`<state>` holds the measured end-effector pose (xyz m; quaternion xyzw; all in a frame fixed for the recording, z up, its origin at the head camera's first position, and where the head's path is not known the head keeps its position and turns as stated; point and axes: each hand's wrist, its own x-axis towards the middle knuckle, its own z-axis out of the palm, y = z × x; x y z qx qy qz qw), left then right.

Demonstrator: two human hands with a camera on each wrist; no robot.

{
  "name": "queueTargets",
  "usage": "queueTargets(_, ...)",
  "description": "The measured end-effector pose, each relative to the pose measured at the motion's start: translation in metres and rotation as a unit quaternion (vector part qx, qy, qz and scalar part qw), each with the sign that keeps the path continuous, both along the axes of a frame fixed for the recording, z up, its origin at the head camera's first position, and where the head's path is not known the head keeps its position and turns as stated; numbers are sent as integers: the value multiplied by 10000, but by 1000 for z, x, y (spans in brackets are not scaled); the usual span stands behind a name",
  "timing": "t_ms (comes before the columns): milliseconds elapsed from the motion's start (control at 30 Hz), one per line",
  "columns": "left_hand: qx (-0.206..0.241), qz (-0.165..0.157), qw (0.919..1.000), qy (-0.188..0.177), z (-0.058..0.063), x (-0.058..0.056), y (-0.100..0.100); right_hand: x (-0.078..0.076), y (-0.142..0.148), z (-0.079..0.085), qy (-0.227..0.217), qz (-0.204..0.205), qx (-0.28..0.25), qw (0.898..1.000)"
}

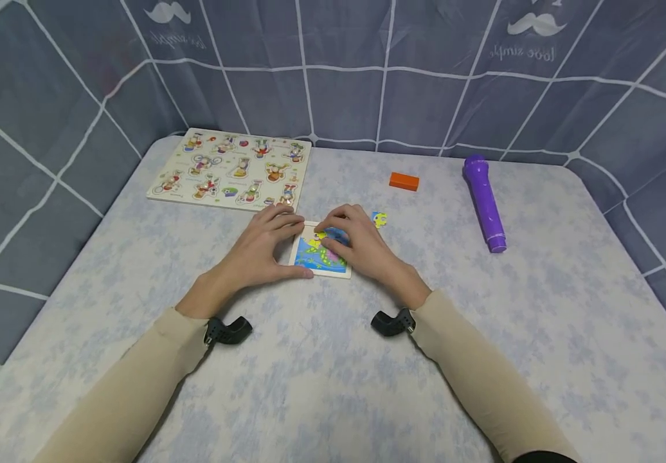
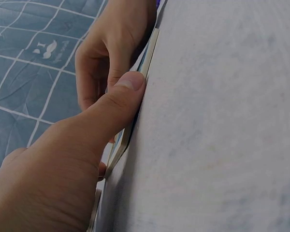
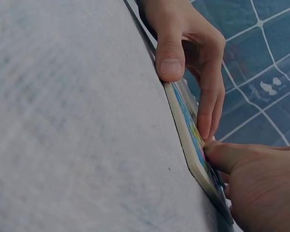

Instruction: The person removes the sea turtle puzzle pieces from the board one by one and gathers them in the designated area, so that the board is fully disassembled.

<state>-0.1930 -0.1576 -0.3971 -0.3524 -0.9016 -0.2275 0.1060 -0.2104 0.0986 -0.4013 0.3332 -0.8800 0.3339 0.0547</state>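
Note:
A small jigsaw puzzle (image 1: 323,260) in a pale wooden frame lies on the table, its picture blue, green, yellow and pink. My left hand (image 1: 260,247) holds the frame at its left side, thumb along the near edge and fingers at the far left corner. In the left wrist view the left thumb (image 2: 128,87) presses the frame's edge. My right hand (image 1: 362,244) reaches over the puzzle from the right, thumb and forefinger bent together at a piece in its upper part; the fingertips mostly hide that piece. A loose blue-and-yellow puzzle piece (image 1: 380,220) lies just beyond the right hand.
Behind the left hand lies a large wooden peg puzzle board (image 1: 234,168) with animal figures. An orange block (image 1: 404,181) is at the back, and a purple toy microphone (image 1: 486,204) lies to the right. A grey-blue tiled-pattern curtain (image 1: 344,103) borders the table.

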Motion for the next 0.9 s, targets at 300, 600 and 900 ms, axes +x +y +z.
queueTargets(300,-12,20,10000,23,-1,3,-2,2,-1,-2,-115,-79,-92,9999)
queueTargets(600,-30,51,9999,-123,0,0,1,0,3,2,-277,-334,-139,9990)
queueTargets(900,-29,108,9996,-244,1,2,2,-2,9,8,-626,-392,-236,9970)
